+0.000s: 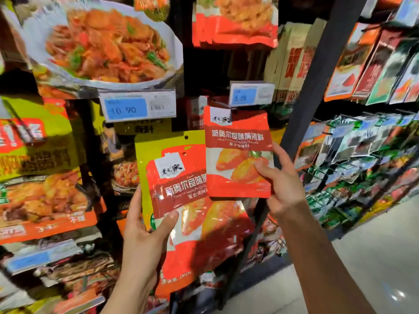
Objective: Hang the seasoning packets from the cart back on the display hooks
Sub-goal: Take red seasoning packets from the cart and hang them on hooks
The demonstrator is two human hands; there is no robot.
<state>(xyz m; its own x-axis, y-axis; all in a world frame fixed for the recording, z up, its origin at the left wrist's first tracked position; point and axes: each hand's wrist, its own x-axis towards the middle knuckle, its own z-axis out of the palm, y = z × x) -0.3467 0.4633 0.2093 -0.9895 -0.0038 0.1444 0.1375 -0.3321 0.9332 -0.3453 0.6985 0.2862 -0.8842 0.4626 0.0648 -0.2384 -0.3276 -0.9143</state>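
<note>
Red packet (238,152) pinched by right hand (283,184) fingers | left hand (145,232) grips red-yellow packets (181,184)

Dark display rack (317,71), hung seasoning packets (235,21), price tags (138,108)

Bare forearms (317,257), no sleeves

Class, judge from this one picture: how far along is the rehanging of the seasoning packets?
Done: cannot tell; the cart is out of view. In hand: the right hand lifts a red packet just under the 5.50 price tag, while the left hand grips a stack of packets. Left: that stack.
</note>
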